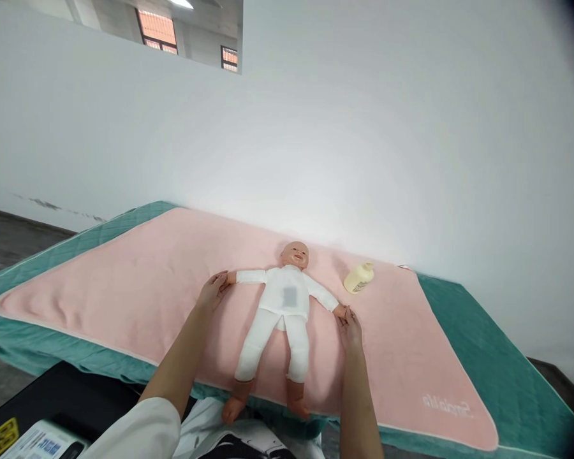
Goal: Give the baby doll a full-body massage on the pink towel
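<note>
A baby doll (pixel 286 294) with a white cloth body lies face up, its head toward the wall and its feet over the near edge. Its arms are stretched out to both sides. My left hand (pixel 213 291) has its fingers closed round the doll's hand on the left. On the other side, my right hand (pixel 351 329) pinches the doll's other hand. To the right of the doll's head, a pale yellow bottle (pixel 358 278) lies tilted on the pink blanket (pixel 402 357).
Under the blanket is a green quilted cover (pixel 502 363), showing along the edges. A white wall (pixel 363 127) rises right behind. At the lower left, a black surface (pixel 62 398) carries a device with a label (pixel 43 443).
</note>
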A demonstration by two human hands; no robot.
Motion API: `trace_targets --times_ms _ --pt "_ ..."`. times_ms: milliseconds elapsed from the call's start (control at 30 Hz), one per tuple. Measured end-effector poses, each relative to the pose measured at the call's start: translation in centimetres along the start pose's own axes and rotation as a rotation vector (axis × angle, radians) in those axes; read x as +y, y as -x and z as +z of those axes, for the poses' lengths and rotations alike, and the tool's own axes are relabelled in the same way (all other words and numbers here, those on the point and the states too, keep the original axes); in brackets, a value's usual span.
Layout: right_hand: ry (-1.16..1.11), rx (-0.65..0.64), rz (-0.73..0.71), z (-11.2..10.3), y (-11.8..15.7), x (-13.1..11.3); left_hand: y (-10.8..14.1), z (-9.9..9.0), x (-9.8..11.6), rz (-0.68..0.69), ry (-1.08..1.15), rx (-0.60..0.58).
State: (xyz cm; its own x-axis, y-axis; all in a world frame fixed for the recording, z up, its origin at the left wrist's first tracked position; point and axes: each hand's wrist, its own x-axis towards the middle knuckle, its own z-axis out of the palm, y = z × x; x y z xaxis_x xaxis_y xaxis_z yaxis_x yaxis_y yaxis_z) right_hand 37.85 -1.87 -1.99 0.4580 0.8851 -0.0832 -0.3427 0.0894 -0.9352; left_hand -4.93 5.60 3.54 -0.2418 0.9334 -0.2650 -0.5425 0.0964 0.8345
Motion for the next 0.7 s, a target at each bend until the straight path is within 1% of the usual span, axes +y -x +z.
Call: trace_targets --times_ms 133,333,400,533,600,700 --pt "-0.017 0.004 0.013 0.2 0.1 0.0 0.2 -0.1 0.2 0.053 -0.057 -0.061" --pt "0.004 0.034 -0.014 0.5 0.4 0.0 -0.1 -0.3 -0.2 0.126 -0.121 -0.084" --pt "0.019 0.04 -0.024 0.5 0.4 0.0 -0.3 -0.4 -0.3 0.124 -0.133 -0.096" --pt "0.027 0.011 -0.012 0.3 0.4 -0.1 -1.0 -0.8 -0.5 0.1 -0.145 -0.137" --pt "0.004 0.023 -0.001 0.2 0.3 0.0 -1.3 -1.1 -0.8 0.09 -0.121 -0.119" --pt "-0.01 0.062 0.003 0.1 0.1 0.2 -2.2 -1.5 -1.6 0.073 -0.068 -0.044"
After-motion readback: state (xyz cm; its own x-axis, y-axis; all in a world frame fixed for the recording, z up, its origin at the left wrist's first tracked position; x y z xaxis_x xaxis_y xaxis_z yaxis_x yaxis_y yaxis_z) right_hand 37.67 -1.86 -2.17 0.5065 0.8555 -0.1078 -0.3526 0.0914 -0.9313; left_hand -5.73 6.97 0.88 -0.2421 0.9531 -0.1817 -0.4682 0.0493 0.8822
